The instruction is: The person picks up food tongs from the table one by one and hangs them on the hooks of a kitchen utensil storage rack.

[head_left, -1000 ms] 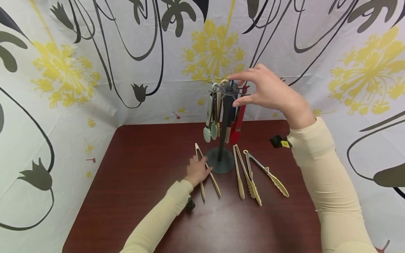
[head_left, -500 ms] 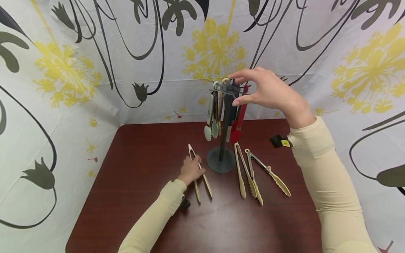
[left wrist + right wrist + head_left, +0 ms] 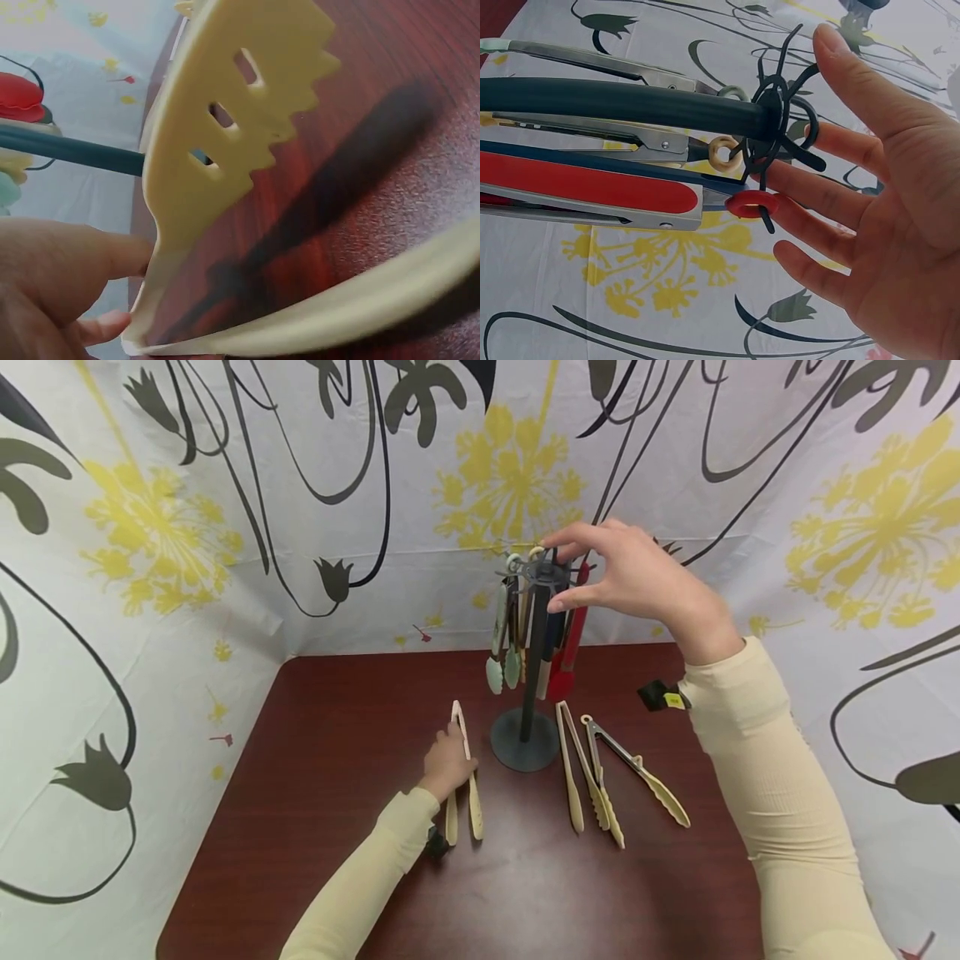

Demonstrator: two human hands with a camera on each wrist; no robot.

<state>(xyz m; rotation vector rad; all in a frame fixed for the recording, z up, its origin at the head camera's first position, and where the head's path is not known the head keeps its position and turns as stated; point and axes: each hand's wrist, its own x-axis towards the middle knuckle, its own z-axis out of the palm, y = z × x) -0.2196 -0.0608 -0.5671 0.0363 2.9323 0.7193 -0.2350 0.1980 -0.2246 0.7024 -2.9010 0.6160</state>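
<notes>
Now beige tongs (image 3: 240,142) sit in the left hand (image 3: 446,763).

- Here are my pale-yellow tongs (image 3: 251,101), in my left hand (image 3: 446,763): arms spread, slotted head toothed, hinge end away from me, left of the rack.
- There's that dark rack (image 3: 533,660), upright on its round base (image 3: 525,757), hooks at my right hand (image 3: 633,575), red tongs (image 3: 592,184) among those hanging.
</notes>
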